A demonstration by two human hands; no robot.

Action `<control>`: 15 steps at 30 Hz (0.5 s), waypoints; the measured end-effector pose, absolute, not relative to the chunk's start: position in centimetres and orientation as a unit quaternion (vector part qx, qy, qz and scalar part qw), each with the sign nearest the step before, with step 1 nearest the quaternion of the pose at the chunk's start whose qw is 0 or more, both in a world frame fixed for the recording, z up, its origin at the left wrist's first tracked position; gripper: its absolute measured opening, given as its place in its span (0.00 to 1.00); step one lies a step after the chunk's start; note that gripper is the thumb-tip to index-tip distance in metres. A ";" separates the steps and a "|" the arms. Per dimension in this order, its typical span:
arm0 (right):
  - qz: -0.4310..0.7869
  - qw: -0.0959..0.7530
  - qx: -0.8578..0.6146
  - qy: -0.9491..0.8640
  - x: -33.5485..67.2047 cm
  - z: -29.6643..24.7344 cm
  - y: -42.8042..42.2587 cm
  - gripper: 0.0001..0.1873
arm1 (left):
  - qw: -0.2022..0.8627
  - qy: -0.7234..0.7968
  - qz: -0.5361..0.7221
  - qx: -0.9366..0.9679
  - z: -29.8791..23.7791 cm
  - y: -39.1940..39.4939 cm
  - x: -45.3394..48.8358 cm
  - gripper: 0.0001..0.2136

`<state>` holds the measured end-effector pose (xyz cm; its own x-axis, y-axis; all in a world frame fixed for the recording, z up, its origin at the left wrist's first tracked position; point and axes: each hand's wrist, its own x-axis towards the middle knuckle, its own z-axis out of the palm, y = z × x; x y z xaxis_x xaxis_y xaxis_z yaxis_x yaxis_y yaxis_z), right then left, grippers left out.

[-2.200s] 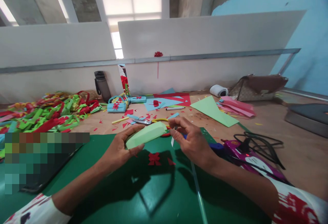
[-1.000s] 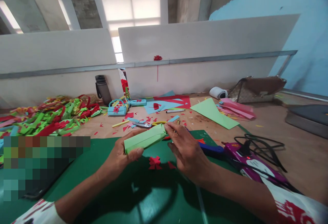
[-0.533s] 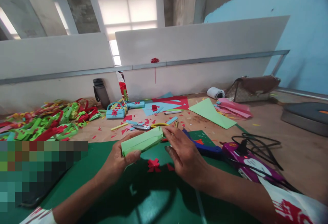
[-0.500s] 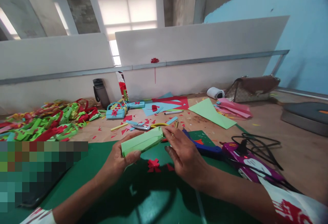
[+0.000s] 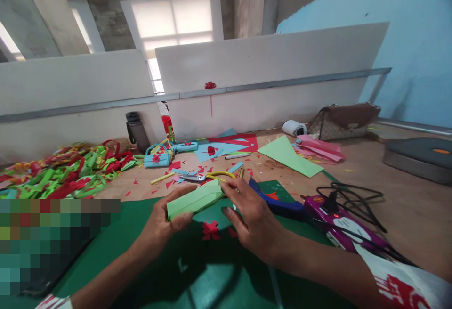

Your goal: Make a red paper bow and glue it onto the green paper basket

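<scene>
Working over a green mat (image 5: pixel 134 217) laid on a brown tabletop (image 5: pixel 406 205), in a room with white panels (image 5: pixel 275 59) and a blue wall (image 5: pixel 420 73). On the mat below the hands, a red paper flower (image 5: pixel 211 230), with a red scrap next to it. Holding a light green folded paper box (image 5: pixel 196 200) just above, tilted with its right end higher, short of the mat's far edge. Clamping its left end in the left hand (image 5: pixel 164 217), with the thumb on the near side and the fingers behind. Reaching its right end with the bent fingertips of the right hand (image 5: pixel 252 219), with the thumb apart below; cannot tell how firmly pressed. By the mat's right edge, a blue glue gun (image 5: pixel 286 207), and past it a purple power strip (image 5: pixel 319 205) with black cables. Just beyond the mat's far edge, scissors (image 5: pixel 194 178) with yellow handles among red scraps. Farther off, a light green sheet (image 5: pixel 291 156) and small blue paper bags (image 5: pixel 164 160) with red flowers. Towards the tabletop's far left corner, a heap of colourful strips (image 5: pixel 70 170). Along the far edge, a dark bottle (image 5: pixel 137 134), a white roll (image 5: pixel 292 127) and, farther right, a brown handbag (image 5: pixel 356 118).
</scene>
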<state>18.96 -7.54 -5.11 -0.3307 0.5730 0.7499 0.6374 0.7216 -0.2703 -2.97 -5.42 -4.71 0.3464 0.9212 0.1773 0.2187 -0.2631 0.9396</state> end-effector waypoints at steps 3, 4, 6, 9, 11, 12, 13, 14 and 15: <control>-0.036 0.447 -0.367 -0.815 19.0 -5.2 -7.5 0.19 | 0.433 0.414 0.403 0.692 -4.6 -5.6 -2.8 0.27; -0.042 0.455 -0.363 -0.812 19.0 -5.2 -7.4 0.19 | 0.429 0.416 0.407 0.690 -4.5 -5.6 -2.7 0.27; -0.062 0.472 -0.355 -0.805 19.1 -5.2 -7.4 0.19 | 0.425 0.420 0.414 0.687 -4.3 -5.7 -2.7 0.26; -0.095 0.473 -0.353 -0.802 19.1 -5.1 -7.4 0.19 | 0.431 0.417 0.411 0.687 -4.2 -5.6 -2.7 0.26; -0.111 0.458 -0.356 -0.807 19.1 -5.0 -7.5 0.19 | 0.433 0.414 0.406 0.690 -4.2 -5.6 -2.8 0.26; -0.117 0.450 -0.357 -0.810 19.1 -4.9 -7.6 0.19 | 0.433 0.412 0.403 0.693 -4.3 -5.5 -2.8 0.26; -0.120 0.444 -0.358 -0.812 19.1 -4.8 -7.6 0.20 | 0.431 0.410 0.402 0.696 -4.3 -5.5 -2.9 0.26; -0.121 0.440 -0.359 -0.814 19.1 -4.8 -7.7 0.20 | 0.430 0.408 0.401 0.698 -4.4 -5.5 -2.9 0.25; -0.118 0.437 -0.361 -0.816 19.1 -4.7 -7.7 0.19 | 0.429 0.405 0.402 0.700 -4.4 -5.5 -2.9 0.25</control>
<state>19.12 -7.70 -4.74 -0.3582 0.4849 0.7979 0.6917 0.7118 -0.1221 -2.87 -5.53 -4.42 0.3489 0.9121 0.2152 0.2222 -0.3036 0.9265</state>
